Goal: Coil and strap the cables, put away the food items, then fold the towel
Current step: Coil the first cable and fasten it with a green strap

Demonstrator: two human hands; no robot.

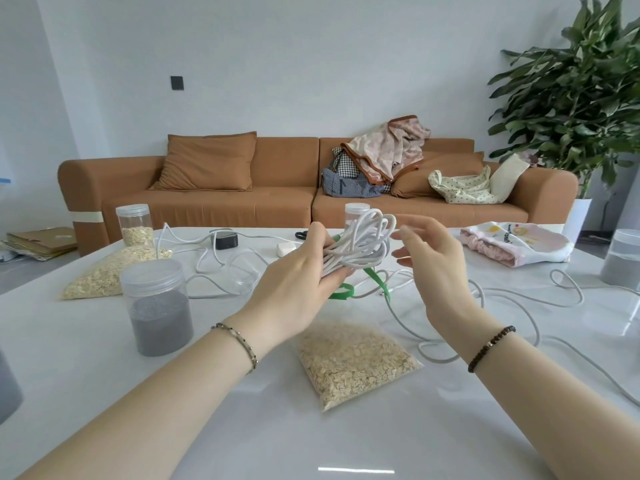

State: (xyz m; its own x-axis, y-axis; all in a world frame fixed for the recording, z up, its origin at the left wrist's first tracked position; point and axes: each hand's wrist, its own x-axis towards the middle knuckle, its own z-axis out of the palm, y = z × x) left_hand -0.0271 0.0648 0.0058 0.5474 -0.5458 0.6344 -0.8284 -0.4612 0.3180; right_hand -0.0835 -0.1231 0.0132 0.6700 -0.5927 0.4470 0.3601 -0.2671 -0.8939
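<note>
Head view, single frame

Left hand (298, 271) grasps the coil of white cable (360, 244), raised above the table (311, 445) near its middle. The hand is seen from the back, so most of its fingertips are hidden behind the loops. Right hand (433, 265) is released: fingers spread and loosely bent, holding nothing, just beside the coil's right side. Whether its upper fingertips touch the outer loop cannot be told.

Green strap (343, 292) shows below the coil, with one end hidden under the left hand. Cannot tell whether it wraps the coil or only hangs behind it.

Loose cable (519, 292) lies in wide loops over the right half of the table and runs off the right frame edge. More white lead lies at the left, near a black charger (225, 239) and a white adapter (285, 250); which lead joins which is hard to make out.

Food:
- bag of oats (356, 365) flat on the table, just nearer than the hands
- second bag of oats (104, 271) at the left
- jar of grey grains (157, 306) in front of the second bag, lid on
- jar of oats (135, 223) behind the second bag, at the far edge
- hidden jar (356, 211) behind the coil, only its lid showing
- cut-off container (623, 261) at the right frame edge

Towel (512, 244) lies bunched and unfolded at the far right. Scissors (301, 233) are small, dark and partly hidden behind the left hand
</note>
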